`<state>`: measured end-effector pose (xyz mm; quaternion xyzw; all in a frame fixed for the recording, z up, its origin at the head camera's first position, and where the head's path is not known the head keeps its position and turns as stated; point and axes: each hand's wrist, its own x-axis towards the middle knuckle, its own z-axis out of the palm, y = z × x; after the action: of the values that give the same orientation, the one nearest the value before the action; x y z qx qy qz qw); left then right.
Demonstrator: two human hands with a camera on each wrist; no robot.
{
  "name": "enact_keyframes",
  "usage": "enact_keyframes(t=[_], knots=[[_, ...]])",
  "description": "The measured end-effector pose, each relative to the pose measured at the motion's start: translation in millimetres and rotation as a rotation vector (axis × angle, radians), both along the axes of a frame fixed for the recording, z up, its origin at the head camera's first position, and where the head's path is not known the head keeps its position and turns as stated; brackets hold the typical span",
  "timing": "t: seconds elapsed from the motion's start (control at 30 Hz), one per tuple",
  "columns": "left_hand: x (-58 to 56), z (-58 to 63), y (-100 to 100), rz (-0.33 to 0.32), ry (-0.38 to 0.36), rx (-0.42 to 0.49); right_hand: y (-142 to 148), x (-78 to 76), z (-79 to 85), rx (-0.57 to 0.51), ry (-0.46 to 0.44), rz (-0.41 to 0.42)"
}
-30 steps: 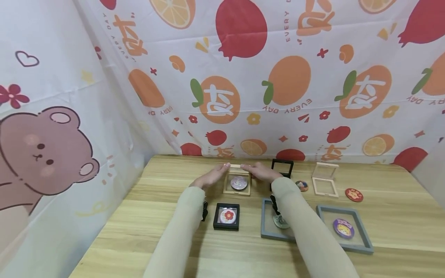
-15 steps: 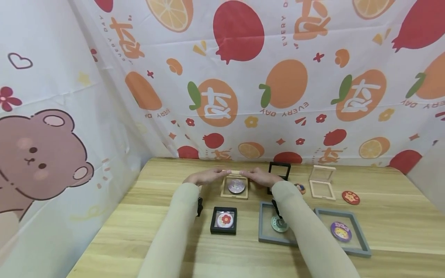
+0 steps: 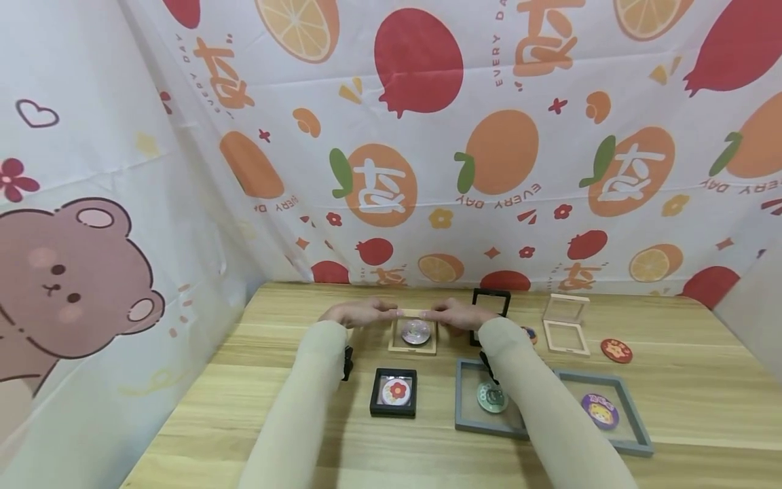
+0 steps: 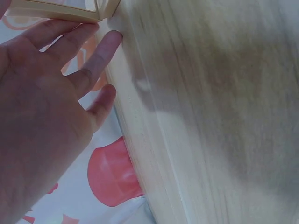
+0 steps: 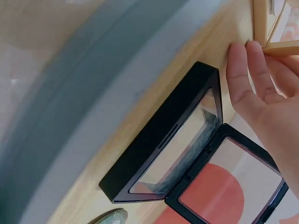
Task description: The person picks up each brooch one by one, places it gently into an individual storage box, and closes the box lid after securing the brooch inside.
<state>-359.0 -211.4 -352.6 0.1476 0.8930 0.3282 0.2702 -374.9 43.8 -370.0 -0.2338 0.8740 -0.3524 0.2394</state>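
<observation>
At the back middle of the table, a small wooden display case (image 3: 413, 351) stands with its hinged lid partly raised. A shiny lilac round badge (image 3: 416, 332) lies inside it. My left hand (image 3: 360, 313) pinches the lid's left corner, thumb on the top edge; in the left wrist view its fingers (image 4: 85, 41) lie along the lid's outer side. From the other side my right hand (image 3: 459, 314) pinches the right corner with its thumb on the same edge. The right wrist view shows fingers (image 5: 243, 70) beside the wooden case's corner.
A black case (image 3: 393, 410) with a red-flower badge sits in front. Two grey frames (image 3: 489, 429) holding badges lie at right, partly under my right sleeve. Behind stand an open black case (image 3: 491, 293) and an open pale wooden case (image 3: 568, 350); a red badge (image 3: 616, 350) lies beside.
The wooden case's lid has tilted down toward its base, both hands moving with it. The left hand has turned flatter. The head view has shifted slightly; the other cases and badges stay put.
</observation>
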Motion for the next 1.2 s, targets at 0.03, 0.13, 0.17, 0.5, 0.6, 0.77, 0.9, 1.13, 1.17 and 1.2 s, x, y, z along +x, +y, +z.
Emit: enact_keyframes(t=[0.03,0.13,0.17,0.5,0.6,0.77,0.9,1.13,1.17,1.2], knots=[[-0.1,0.0,0,-0.012,0.006,-0.007,1,-0.3,0.9,0.005,0.01,0.014],[-0.6,0.9,1,-0.032,0.011,-0.024,2,-1.1,3.5,0.021,0.033,0.051],[-0.8,1.7,1,-0.033,0.008,-0.025,2,-1.3,4.2,0.023,0.038,0.062],[-1.7,10.7,10,0.012,-0.014,-0.089,3,-1.2,4.3,0.071,0.055,0.08],[-2.3,12.4,13,0.0,0.018,-0.129,3,1.8,6.1,0.117,0.067,0.05],[-4.3,11.3,14,-0.04,0.035,-0.129,3,5.1,6.7,0.111,0.063,0.032],[-4.6,8.0,13,-0.075,0.028,-0.106,2,4.0,4.7,0.108,0.088,0.037],[-3.0,6.0,12,-0.063,0.033,-0.117,-2,2.0,3.0,0.077,0.107,0.086],[-2.5,6.6,13,-0.066,0.041,-0.129,-3,2.4,3.2,0.076,0.105,0.086],[-1.8,7.3,14,-0.072,0.052,-0.147,-3,3.0,3.3,0.077,0.105,0.087]])
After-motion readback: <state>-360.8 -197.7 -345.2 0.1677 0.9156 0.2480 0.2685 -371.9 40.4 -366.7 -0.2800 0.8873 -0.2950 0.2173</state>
